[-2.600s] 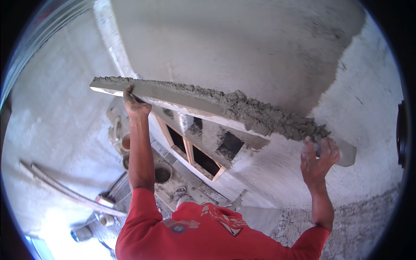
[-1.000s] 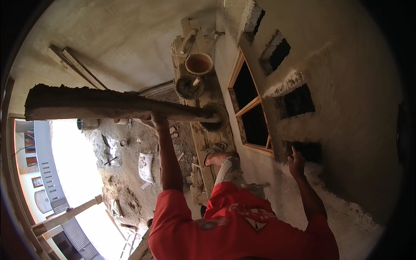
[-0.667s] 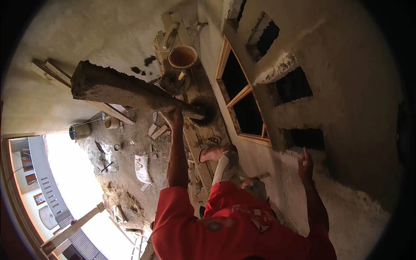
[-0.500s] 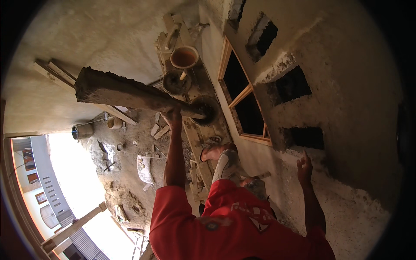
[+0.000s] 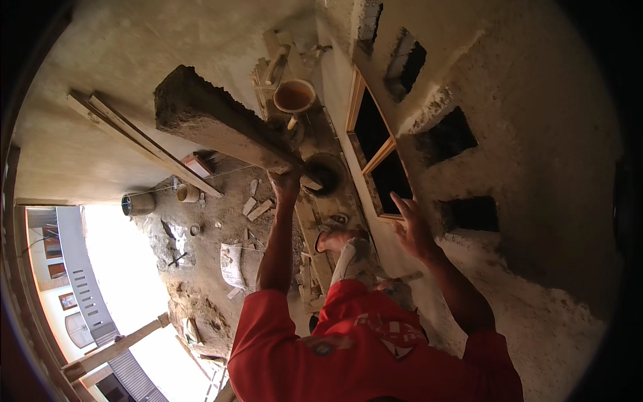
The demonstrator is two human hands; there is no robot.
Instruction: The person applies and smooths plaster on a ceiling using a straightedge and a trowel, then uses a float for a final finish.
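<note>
The left hand (image 5: 287, 184) is gripping the long board (image 5: 221, 127) near its lower end, fingers wrapping its underside. The board is slanting down across the view, carrying dark, crumbly mortar along its upper edge, and its lower end is lining up with the dark bucket (image 5: 339, 175) on the planks (image 5: 315, 231) (whether it is touching, I cannot tell). The right hand (image 5: 416, 231) is holding nothing visible; its fingers are spreading loosely in front of the window frame (image 5: 380, 157). The work is looking partly done: the wall (image 5: 549, 167) is showing a smoother, darker coat beyond the openings, while a paler, rough stretch is remaining below, and the dark opening (image 5: 469, 214) is keeping ragged edges.
</note>
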